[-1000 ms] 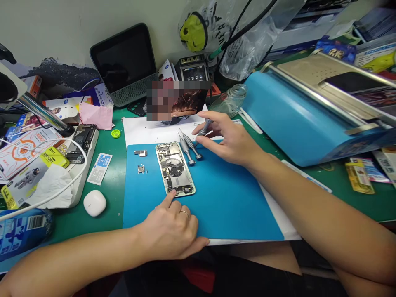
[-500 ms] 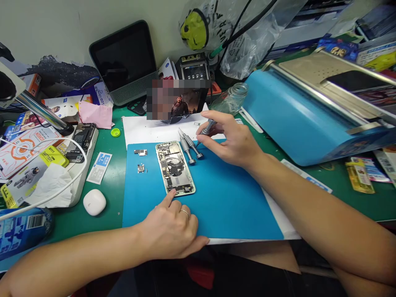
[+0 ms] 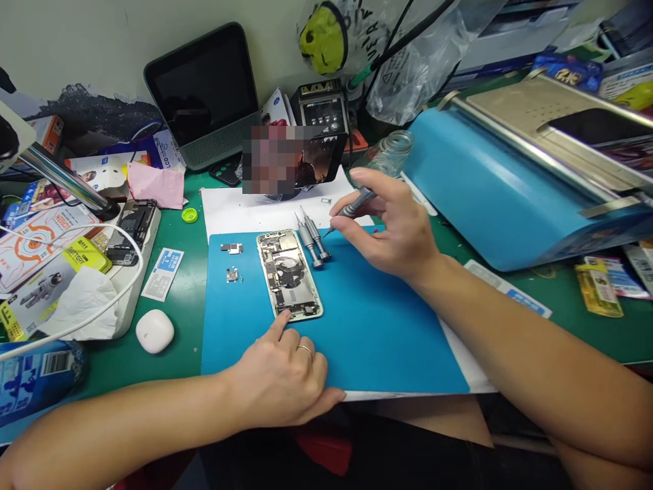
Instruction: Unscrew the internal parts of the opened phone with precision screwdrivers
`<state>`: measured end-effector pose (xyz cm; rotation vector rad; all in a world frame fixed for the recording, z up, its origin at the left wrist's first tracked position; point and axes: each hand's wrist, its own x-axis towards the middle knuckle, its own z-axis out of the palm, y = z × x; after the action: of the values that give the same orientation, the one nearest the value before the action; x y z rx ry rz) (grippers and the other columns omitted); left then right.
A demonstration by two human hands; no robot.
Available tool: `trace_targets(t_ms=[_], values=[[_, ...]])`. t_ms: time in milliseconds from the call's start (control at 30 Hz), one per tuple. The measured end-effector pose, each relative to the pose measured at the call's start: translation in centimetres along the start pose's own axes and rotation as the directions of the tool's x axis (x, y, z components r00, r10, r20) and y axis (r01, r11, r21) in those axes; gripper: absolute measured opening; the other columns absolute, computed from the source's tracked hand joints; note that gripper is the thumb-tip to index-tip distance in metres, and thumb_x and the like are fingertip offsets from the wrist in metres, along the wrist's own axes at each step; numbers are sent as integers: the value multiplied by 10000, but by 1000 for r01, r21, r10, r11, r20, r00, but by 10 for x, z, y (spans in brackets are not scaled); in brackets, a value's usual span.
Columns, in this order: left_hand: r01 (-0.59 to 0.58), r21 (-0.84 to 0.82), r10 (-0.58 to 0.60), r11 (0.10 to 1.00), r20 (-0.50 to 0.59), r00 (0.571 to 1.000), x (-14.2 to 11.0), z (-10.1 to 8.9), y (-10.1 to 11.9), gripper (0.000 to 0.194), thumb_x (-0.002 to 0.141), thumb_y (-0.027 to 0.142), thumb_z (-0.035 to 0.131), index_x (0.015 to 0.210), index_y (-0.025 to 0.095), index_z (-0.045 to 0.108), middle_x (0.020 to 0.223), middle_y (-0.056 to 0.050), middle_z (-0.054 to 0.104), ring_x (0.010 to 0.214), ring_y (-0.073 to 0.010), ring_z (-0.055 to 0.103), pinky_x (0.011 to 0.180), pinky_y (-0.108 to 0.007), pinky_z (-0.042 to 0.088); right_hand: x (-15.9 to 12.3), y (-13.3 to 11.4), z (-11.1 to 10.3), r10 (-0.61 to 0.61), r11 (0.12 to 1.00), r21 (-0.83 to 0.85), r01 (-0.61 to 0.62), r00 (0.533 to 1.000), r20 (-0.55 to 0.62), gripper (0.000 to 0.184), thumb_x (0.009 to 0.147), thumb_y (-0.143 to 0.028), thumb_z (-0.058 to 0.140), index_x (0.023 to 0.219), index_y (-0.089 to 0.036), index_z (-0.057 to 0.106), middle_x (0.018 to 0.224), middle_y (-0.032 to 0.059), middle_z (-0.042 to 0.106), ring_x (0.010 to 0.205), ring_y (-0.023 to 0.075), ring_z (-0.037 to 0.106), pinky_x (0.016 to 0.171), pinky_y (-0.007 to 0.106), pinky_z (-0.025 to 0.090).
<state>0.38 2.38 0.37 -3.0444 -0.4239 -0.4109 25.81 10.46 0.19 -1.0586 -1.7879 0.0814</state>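
Note:
An opened phone point(image 3: 300, 297) with its inner boards bare lies on the blue mat point(image 3: 377, 340). My left hand point(image 3: 286, 367) presses its stretched index fingertip on the phone's lower end; its other fingers are loosely bent and hold nothing. Between thumb and fingers, my right hand point(image 3: 403, 228) grips a grey screwdriver point(image 3: 360, 201), its thin tip pointing down and left above the mat. Two more screwdrivers, one point(image 3: 307, 241) beside the other point(image 3: 317, 235), lie right of the phone. Left of it sit a small metal part point(image 3: 232, 249) and another small part point(image 3: 232, 275) with tiny bits.
At right stands a large blue machine point(image 3: 474, 197). Behind the mat are a propped phone point(image 3: 324, 160), a glass jar point(image 3: 388, 153) and a dark screen device point(image 3: 204, 95). A white earbud case point(image 3: 155, 331) and a looping white cable point(image 3: 139, 255) are at left.
My right hand and its screwdriver have tilted, so the shaft now shows pointing down-left. My left fingertip stays on the phone. The whole view has shifted slightly.

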Motion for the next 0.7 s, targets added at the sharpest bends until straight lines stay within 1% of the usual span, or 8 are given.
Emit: trace_targets(t_ms=[133, 167, 233, 300, 333, 400, 500, 700], values=[[4, 17, -4, 1000, 0, 1000, 1, -1, 2, 440, 1006, 522, 462, 724, 195, 547, 659, -22, 578, 627, -191, 573, 993, -467, 489, -4, -16, 6, 16, 996, 87, -10, 997, -71, 634, 930, -277, 682, 1463, -428, 375, 1232, 45, 679, 834, 211, 749, 691, 365, 663], [1, 24, -1, 1000, 2, 1000, 1, -2, 2, 435, 1007, 515, 463, 726, 195, 547, 657, -21, 575, 625, -191, 572, 990, -469, 491, -5, -22, 9, 2, 993, 119, 6, 998, -69, 630, 929, -272, 681, 1456, -444, 381, 1229, 40, 685, 820, 207, 750, 670, 356, 660], [-3, 35, 3, 999, -2, 1000, 1, -2, 3, 428, 1012, 501, 455, 728, 194, 549, 650, -21, 572, 620, -194, 571, 978, -475, 500, -8, -33, 14, -66, 978, 194, 78, 996, -65, 635, 920, -231, 685, 1451, -448, 413, 1124, 24, 721, 789, 199, 748, 661, 345, 661], [-6, 44, 7, 999, -12, 1000, 2, -3, 3, 431, 1016, 493, 442, 728, 192, 554, 643, -24, 573, 613, -197, 573, 964, -478, 509, -11, -43, 20, -142, 949, 280, 148, 989, -43, 676, 900, -168, 698, 1476, -394, 426, 1008, 15, 738, 763, 182, 744, 673, 324, 662], [-5, 49, 6, 999, -14, 1000, 2, -3, 4, 433, 1016, 492, 439, 727, 191, 555, 640, -27, 576, 611, -198, 575, 956, -476, 514, -13, -47, 23, -179, 932, 315, 177, 984, -22, 698, 893, -146, 703, 1493, -359, 418, 976, 13, 740, 755, 172, 741, 680, 310, 660], [-5, 57, 5, 998, -7, 1000, 2, -3, 4, 432, 1014, 494, 442, 728, 191, 555, 637, -31, 585, 610, -197, 580, 948, -469, 519, -16, -52, 27, -227, 912, 356, 202, 974, 28, 722, 897, -126, 696, 1521, -315, 386, 977, 21, 745, 771, 163, 744, 713, 301, 664], [-7, 65, 7, 998, 0, 1000, 2, -2, 4, 431, 1014, 498, 447, 729, 191, 549, 632, -32, 584, 609, -199, 585, 942, -464, 522, -20, -56, 32, -221, 907, 386, 171, 971, 88, 706, 922, -131, 665, 1526, -319, 353, 989, 20, 748, 783, 159, 750, 740, 294, 663], [8, 52, -7, 999, -26, 1000, 3, -2, 4, 438, 1010, 485, 444, 700, 195, 552, 618, -31, 569, 594, -202, 581, 942, -444, 532, -24, -56, 34, -214, 900, 417, 127, 962, 169, 652, 933, -149, 652, 1500, -315, 376, 937, -4, 732, 711, 125, 723, 645, 231, 633]])
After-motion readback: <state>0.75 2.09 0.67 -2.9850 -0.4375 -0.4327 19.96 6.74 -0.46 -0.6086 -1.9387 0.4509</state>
